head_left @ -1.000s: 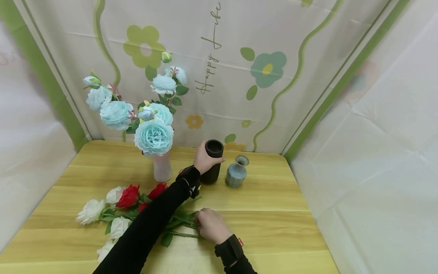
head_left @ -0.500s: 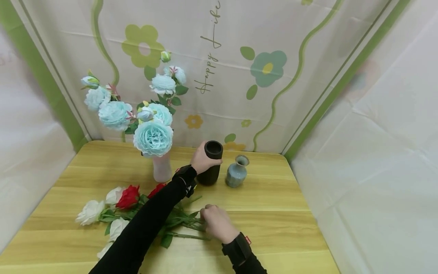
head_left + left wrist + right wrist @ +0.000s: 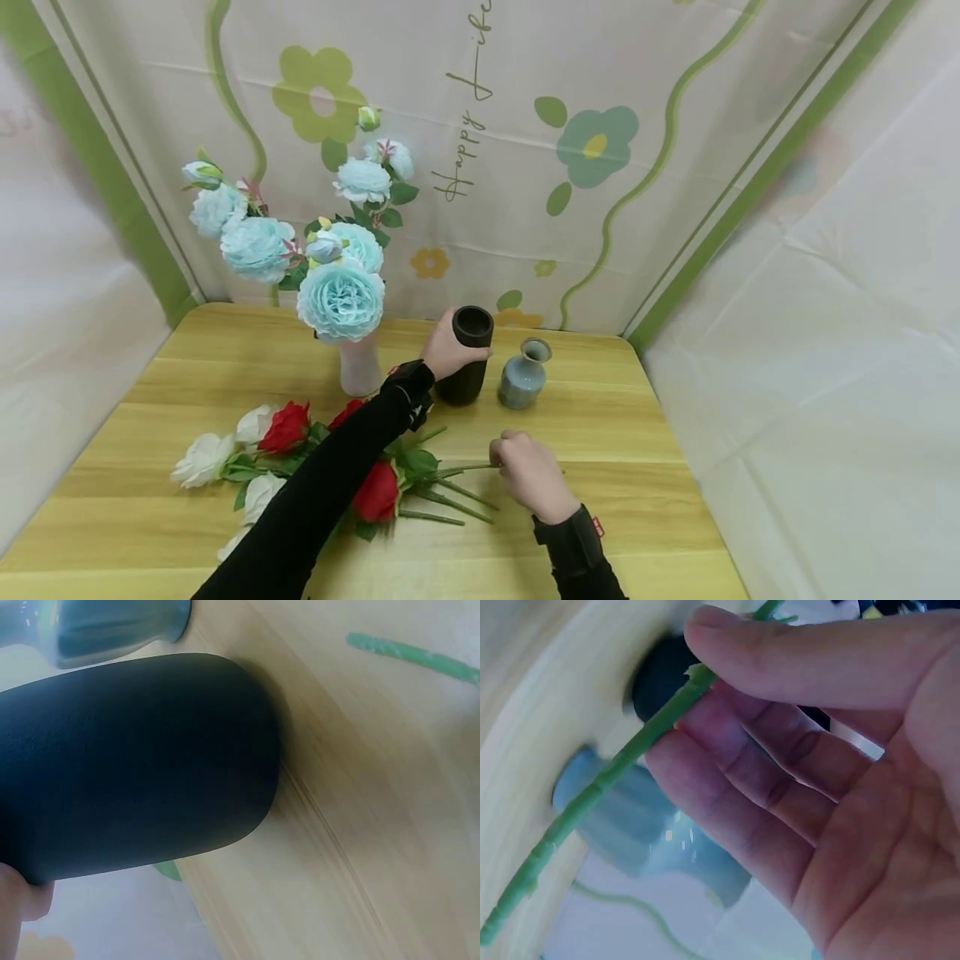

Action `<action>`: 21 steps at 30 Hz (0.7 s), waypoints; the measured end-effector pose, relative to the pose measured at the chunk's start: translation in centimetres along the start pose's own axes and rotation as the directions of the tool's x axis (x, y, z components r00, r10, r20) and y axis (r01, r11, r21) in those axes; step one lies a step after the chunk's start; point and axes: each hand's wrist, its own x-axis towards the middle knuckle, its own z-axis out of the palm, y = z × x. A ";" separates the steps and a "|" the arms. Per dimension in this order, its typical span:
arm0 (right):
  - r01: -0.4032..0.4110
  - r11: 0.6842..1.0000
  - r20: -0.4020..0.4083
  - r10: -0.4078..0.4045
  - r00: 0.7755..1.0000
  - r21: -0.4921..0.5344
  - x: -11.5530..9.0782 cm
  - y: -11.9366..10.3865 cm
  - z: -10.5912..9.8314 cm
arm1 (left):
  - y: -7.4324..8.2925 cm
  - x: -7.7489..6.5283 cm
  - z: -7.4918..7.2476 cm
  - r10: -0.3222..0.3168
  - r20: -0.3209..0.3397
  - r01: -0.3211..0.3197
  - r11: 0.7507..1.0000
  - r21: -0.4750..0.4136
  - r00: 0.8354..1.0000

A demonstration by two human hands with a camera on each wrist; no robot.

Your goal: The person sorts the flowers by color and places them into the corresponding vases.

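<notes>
My left hand (image 3: pixel 447 350) grips the upper part of a black vase (image 3: pixel 463 385), which stands upright on the table; its dark side fills much of the left wrist view. To the right and nearer, my right hand (image 3: pixel 536 477) pinches a green flower stem (image 3: pixel 592 791) between thumb and fingers. In the head view that stem runs left toward a red rose (image 3: pixel 377 492) among the lying flowers; whether they join is hard to tell. Several white roses (image 3: pixel 204 459) and red roses (image 3: pixel 287 427) lie at the left, partly hidden by my left sleeve.
A small blue-grey vase (image 3: pixel 522 379) stands just right of the black one. Behind the left arm, a pale pink vase (image 3: pixel 360 367) holds tall light-blue flowers (image 3: pixel 341 298). Printed cloth (image 3: pixel 510 75) hangs along the table's back edge.
My right hand has moved right, drawing the pinched stem along. A red rose now shows beside my left sleeve, and more stem ends are uncovered. My left hand stays on the black vase.
</notes>
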 end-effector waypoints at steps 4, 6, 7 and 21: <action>-0.028 0.999 -0.019 0.029 0.999 0.029 -0.7 0.9 -1.0 | 0.1 -0.1 0.0 0.005 -0.017 -0.005 1.000 0.009 1.000; -0.041 0.998 -0.025 0.042 0.999 0.039 -1.0 1.3 -1.5 | 0.1 -0.1 0.0 0.000 -0.014 0.000 1.000 0.013 1.000; -0.048 0.998 -0.029 0.049 0.998 0.043 -1.2 1.5 -1.7 | 0.1 -0.1 0.0 -0.003 -0.013 0.003 1.000 0.011 1.000; -0.111 0.975 -0.120 0.135 0.984 0.192 -2.4 3.9 -3.5 | 0.0 -0.1 0.1 0.003 -0.019 -0.003 1.000 -0.010 1.000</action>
